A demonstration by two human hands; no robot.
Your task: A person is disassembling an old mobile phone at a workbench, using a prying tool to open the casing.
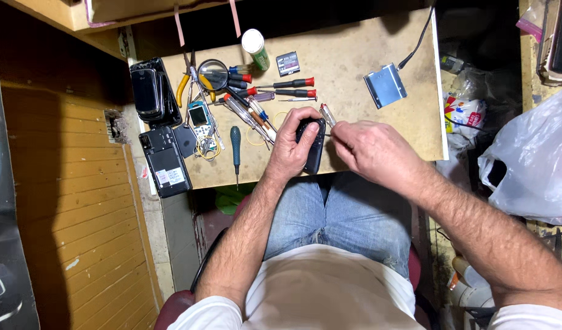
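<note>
My left hand [291, 146] closes its grip around a small black phone [313, 145] at the near edge of the surface [354, 61], above my knees. The phone's long axis runs away from me, tilted slightly. My right hand [369, 150], just to its right, pinches a thin screwdriver [327, 116] whose tip meets the phone's side; the clear handle points away. The phone looks dark, slim, rounded. Farther off lie red-handled screwdrivers [293, 87], a magnifying glass [213, 70] and a metal box [385, 85].
</note>
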